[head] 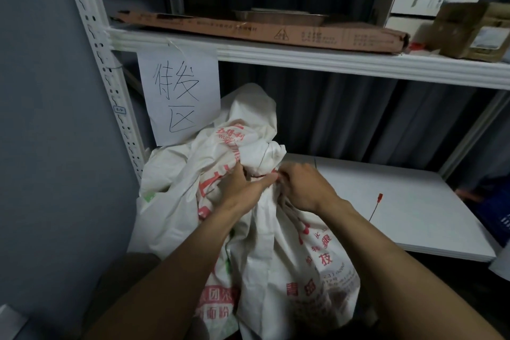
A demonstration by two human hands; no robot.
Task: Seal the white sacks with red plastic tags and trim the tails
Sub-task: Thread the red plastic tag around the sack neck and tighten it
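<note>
The step in hand appears to be gathering the mouth of the front sack (278, 262) into a tight neck so a tag can go round it. To do it well, the person should keep the bunched cloth squeezed with one hand, leave a short tuft above the grip, and set the tag low on the neck, below that tuft, so it cannot slide off. The tag should be pulled snug before any tail is trimmed.

The left hand (242, 188) grips the left side of the sack's neck, thumb laid across the gathered cloth. The right hand (303, 188) is curled into the neck from the right, touching the left thumb. Its fingertips are hidden, so whether it also pinches a tag cannot be told. A thin red line shows at the neck between the hands; it could be a tag or print.

The front sack stands at the near edge of the lower shelf (414, 229). It is white woven material, creased and bulging, with red printed characters on its side. A loose red tag (376, 207) lies on the shelf to the sack's right, apart from it. A second sack (248, 119), also white with red print, slumps just behind it, and a paper sign (179, 96) hangs above and behind to its left.
</note>
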